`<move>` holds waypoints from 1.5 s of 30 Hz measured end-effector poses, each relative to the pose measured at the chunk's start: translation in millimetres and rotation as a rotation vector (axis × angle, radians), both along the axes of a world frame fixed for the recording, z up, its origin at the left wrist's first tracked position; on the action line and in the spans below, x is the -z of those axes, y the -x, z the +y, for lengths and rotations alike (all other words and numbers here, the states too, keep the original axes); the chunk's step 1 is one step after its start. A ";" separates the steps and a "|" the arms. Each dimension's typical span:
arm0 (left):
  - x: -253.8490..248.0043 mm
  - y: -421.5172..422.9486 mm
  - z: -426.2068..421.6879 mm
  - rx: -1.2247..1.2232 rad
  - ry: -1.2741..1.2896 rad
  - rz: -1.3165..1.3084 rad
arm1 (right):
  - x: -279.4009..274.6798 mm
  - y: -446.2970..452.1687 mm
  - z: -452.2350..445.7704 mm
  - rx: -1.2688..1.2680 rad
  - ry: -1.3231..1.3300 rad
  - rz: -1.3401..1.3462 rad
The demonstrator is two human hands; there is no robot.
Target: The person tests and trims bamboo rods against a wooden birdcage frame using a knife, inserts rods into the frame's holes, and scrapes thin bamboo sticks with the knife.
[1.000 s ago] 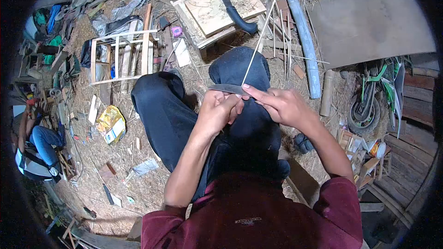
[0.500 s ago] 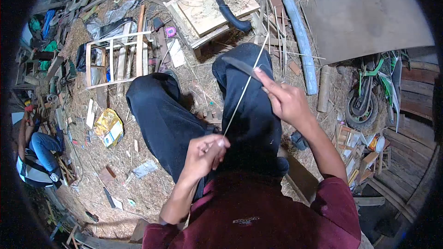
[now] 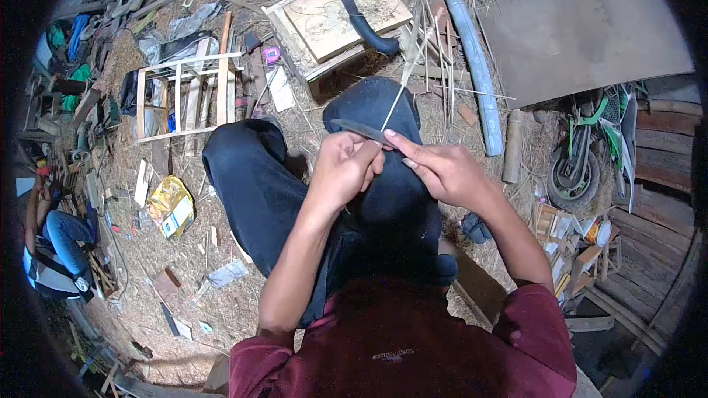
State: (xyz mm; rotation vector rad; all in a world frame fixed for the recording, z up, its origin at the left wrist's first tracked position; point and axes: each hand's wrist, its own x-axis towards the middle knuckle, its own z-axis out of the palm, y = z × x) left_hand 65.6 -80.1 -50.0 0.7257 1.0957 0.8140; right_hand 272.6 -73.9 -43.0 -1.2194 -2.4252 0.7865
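Observation:
My left hand (image 3: 346, 166) is closed on the near end of a thin pale strip (image 3: 394, 105), perhaps bamboo, which points away over my right knee. A knife (image 3: 357, 128) is in my right hand (image 3: 446, 171), its grey blade lying across the strip just beyond my left fingers. The two hands nearly touch; my right fingers wrap the knife's handle, mostly hidden, with the thumb by the blade. Past my knees, a machete (image 3: 363, 26) with a dark curved handle rests on a low wooden stool (image 3: 324, 77) covered with shavings.
A slatted wooden frame (image 3: 184, 134) stands at left, near a pink tape measure (image 3: 271, 54) and a yellow packet (image 3: 171, 206). To the right are a grey-blue pole (image 3: 478, 66), a large board (image 3: 590, 29) and a motorbike (image 3: 579, 169). Another person (image 3: 66, 236) sits far left.
My left hand has moved up and away from me along the strip, close to the blade. The knife and my right hand have shifted left and slightly nearer my body.

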 end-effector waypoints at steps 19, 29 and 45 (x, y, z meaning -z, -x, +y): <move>2.5 10.1 -40.7 -0.052 0.033 0.002 | 14.9 1.7 -3.1 0.113 -0.131 -0.197; 6.7 25.9 -77.4 -0.061 0.089 -0.157 | 13.4 -9.7 2.5 0.117 -0.089 -0.084; 12.7 -1.9 -19.7 0.020 0.016 -0.058 | 9.2 -7.1 -9.1 0.048 -0.181 -0.207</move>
